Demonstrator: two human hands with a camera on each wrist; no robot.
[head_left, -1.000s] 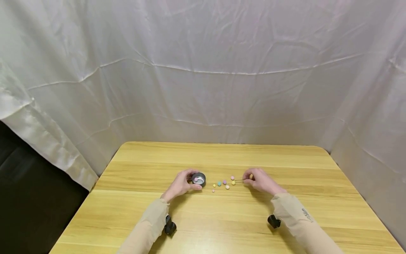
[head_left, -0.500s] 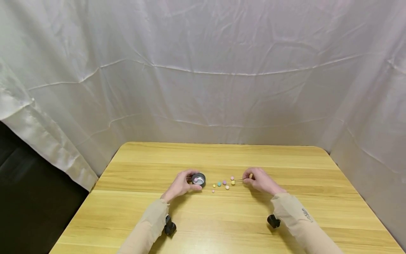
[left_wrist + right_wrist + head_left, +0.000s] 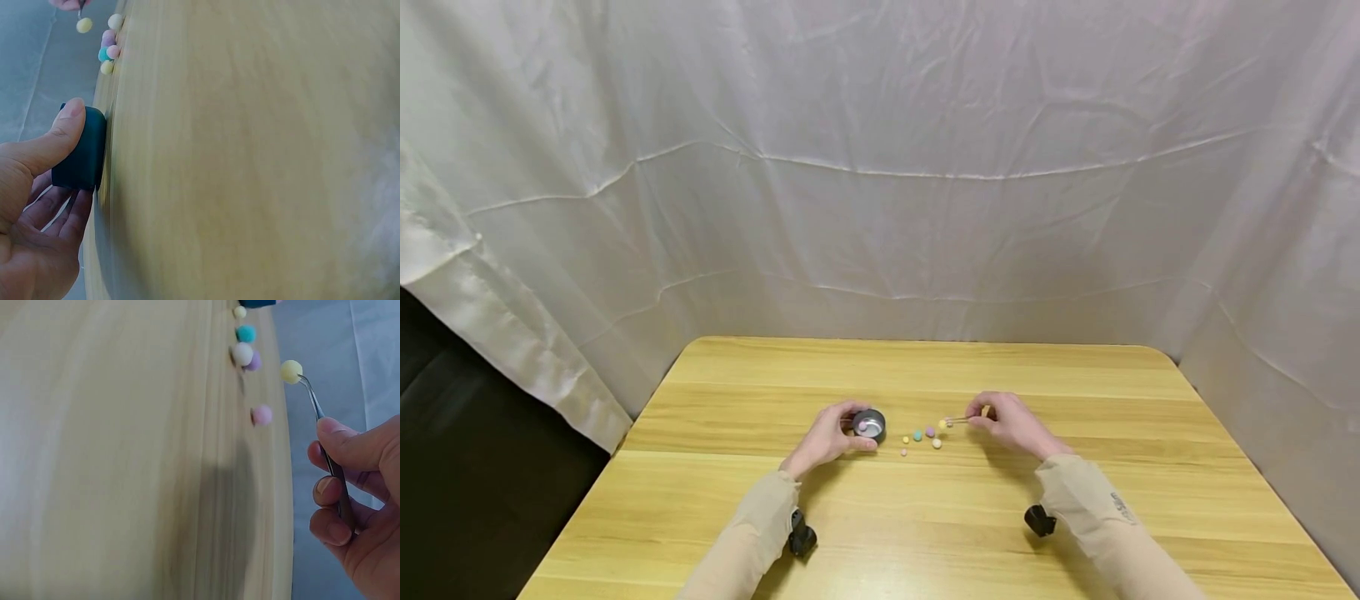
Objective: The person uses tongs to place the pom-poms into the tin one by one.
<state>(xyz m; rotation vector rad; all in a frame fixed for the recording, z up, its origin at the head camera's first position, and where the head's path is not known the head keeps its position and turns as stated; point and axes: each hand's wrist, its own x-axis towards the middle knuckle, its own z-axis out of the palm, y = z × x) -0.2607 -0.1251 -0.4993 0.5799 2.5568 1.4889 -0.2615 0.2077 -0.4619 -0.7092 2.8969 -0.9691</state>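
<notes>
My right hand [image 3: 356, 487] grips a pair of bent-tip tweezers [image 3: 334, 465] between thumb and fingers. A yellow pom-pom [image 3: 291, 372] is pinched at their tips, raised off the table. On the left, my left hand [image 3: 831, 435] holds a small dark round tin [image 3: 82, 149] standing on the table, thumb on one side and fingers on the other. Inside the tin lies a pink-purple pom-pom [image 3: 862, 426]. Between the hands several pom-poms rest on the wood: teal [image 3: 246, 334], white [image 3: 242, 354], purple [image 3: 253, 361], pink [image 3: 262, 415] and a small yellow one [image 3: 906, 440].
The wooden table [image 3: 880, 533] reaches back to a pale hanging curtain [image 3: 880, 250] behind and at both sides. A tiny pink pom-pom [image 3: 904, 452] sits nearest the front of the group. A dark surface [image 3: 467, 450] shows beyond the table at left.
The tweezers have lifted the yellow pom-pom off the table, and my right hand has shifted slightly up and left with it. My left hand and the tin stay in place.
</notes>
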